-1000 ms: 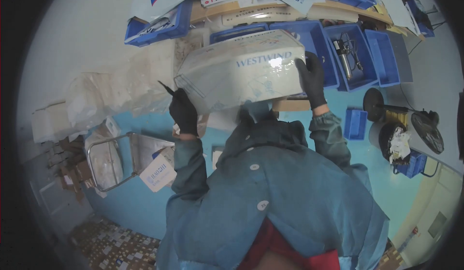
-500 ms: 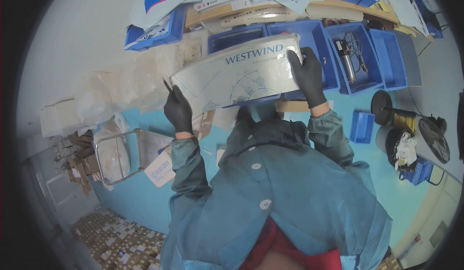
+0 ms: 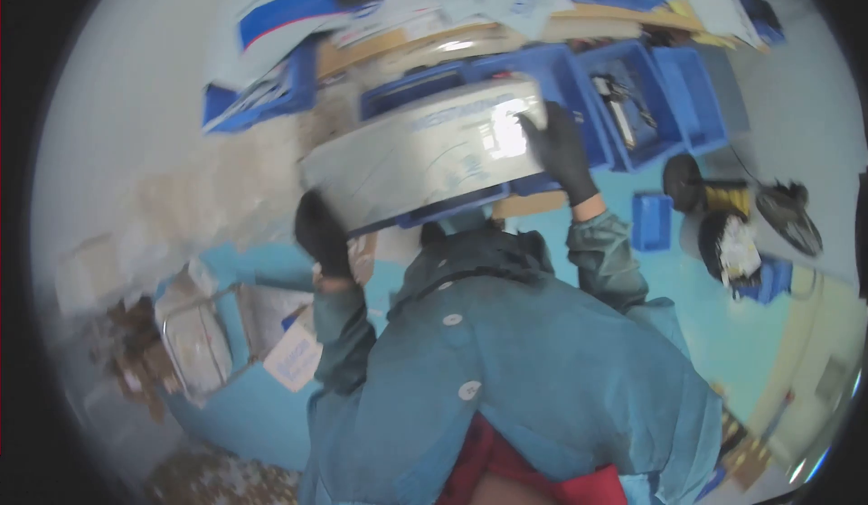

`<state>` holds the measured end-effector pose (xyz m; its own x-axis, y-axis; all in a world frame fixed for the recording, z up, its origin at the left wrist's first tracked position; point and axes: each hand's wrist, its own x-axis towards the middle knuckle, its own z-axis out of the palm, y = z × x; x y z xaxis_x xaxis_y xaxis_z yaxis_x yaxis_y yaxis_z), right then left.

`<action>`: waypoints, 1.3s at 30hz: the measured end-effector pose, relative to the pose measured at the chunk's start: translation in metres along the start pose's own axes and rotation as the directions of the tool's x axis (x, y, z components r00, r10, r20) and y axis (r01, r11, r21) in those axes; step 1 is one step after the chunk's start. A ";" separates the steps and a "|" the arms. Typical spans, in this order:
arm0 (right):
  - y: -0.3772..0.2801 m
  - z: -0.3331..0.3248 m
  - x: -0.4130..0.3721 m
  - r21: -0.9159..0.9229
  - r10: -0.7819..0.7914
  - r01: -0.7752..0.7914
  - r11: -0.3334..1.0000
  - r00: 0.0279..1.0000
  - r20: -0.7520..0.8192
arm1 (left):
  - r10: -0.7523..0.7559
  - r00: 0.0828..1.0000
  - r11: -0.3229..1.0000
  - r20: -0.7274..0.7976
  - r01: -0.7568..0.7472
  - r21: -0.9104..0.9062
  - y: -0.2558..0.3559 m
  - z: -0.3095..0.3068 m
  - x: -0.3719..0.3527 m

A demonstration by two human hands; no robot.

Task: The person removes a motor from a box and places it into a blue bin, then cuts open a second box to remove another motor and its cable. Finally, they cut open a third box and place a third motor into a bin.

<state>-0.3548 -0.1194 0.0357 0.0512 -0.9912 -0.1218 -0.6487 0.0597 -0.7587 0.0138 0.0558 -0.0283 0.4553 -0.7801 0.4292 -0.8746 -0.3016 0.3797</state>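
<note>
A long whitish printed box [image 3: 407, 161] lies across in front of my chest, tilted up toward its right end. Its blue lettering is smeared by motion, and a bright glare sits near the right side. My left hand [image 3: 323, 234], in a black glove, grips the lower left corner. At the other end, my gloved right hand [image 3: 562, 157] holds the edge with the thumb over the printed face. The fingers under the box are hidden.
Behind the box stand several blue bins, one holding a metal cylinder [image 3: 619, 112] with a cable. Above them is a wooden shelf edge [image 3: 624, 17] with papers. A small blue bin [image 3: 651, 220] and a rubbish bin [image 3: 731, 247] stand right; a metal-framed cart [image 3: 240, 324] stands left.
The view has shifted and blurred. The box sits slightly further left and lower in view, with glare now on its face. My left hand has closed in on its lower left corner.
</note>
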 end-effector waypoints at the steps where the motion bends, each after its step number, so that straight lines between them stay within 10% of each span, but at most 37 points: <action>1: 0.005 0.000 -0.010 0.079 -0.057 0.059 0.995 0.998 -0.027 | 0.034 0.999 0.997 -0.006 -0.034 -0.069 -0.005 -0.006 -0.009; 3: 0.019 -0.001 -0.029 0.175 -0.123 0.139 0.975 0.987 -0.103 | 0.102 0.995 0.975 -0.003 -0.100 -0.199 -0.004 -0.019 -0.017; 6: 0.035 -0.003 -0.045 0.392 -0.313 0.293 0.872 0.950 -0.012 | -0.366 0.858 0.773 0.360 0.496 -0.397 0.043 -0.051 -0.012; 9: 0.038 -0.002 -0.050 0.595 -0.162 0.044 0.803 0.976 0.146 | -0.344 0.780 0.704 0.523 0.583 -0.406 0.002 -0.030 -0.035; 15: 0.057 0.010 -0.054 0.641 -0.172 0.024 0.767 0.970 0.170 | -0.319 0.577 0.730 0.751 0.655 -0.193 -0.030 -0.023 -0.050; 18: 0.029 0.001 -0.071 0.380 0.262 -0.280 0.882 0.960 0.099 | -0.381 0.679 0.736 0.628 0.634 -0.240 -0.029 -0.042 -0.042; 21: 0.009 0.005 -0.080 0.090 -0.200 0.257 0.962 0.890 -0.409 | -0.376 0.802 0.859 0.463 0.489 -0.149 0.004 -0.077 -0.016; 24: -0.049 0.013 -0.091 0.418 -0.410 0.397 0.817 0.910 -0.062 | -0.581 0.667 0.560 0.466 0.743 -0.366 0.019 -0.089 -0.016; 27: -0.099 0.042 -0.094 0.577 -0.531 0.226 0.785 0.726 0.437 | 0.272 0.898 0.564 0.345 0.142 -0.813 0.044 -0.064 -0.025; 30: -0.120 0.054 -0.098 0.579 -0.577 0.219 0.785 0.600 0.555 | 0.392 0.833 0.614 0.390 0.079 -0.785 0.100 -0.052 -0.016; 33: -0.119 0.063 -0.102 0.688 -0.551 0.146 0.711 0.724 0.416 | 0.466 0.701 0.662 0.540 0.128 -0.738 0.118 -0.059 0.004; 36: -0.105 0.068 -0.102 0.742 -0.358 0.044 0.668 0.894 0.270 | 0.401 0.633 0.745 0.662 0.196 -0.638 0.093 -0.078 0.020; 39: -0.092 0.070 -0.097 0.403 -0.200 0.085 0.911 0.947 0.253 | -0.131 0.719 0.684 0.683 0.564 -0.462 0.055 -0.068 0.025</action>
<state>-0.2469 -0.0207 0.0726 0.3702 -0.9205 -0.1249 -0.2807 0.0174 -0.9597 -0.0112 0.0570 0.0587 0.3274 -0.8957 -0.3010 -0.2647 -0.3928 0.8807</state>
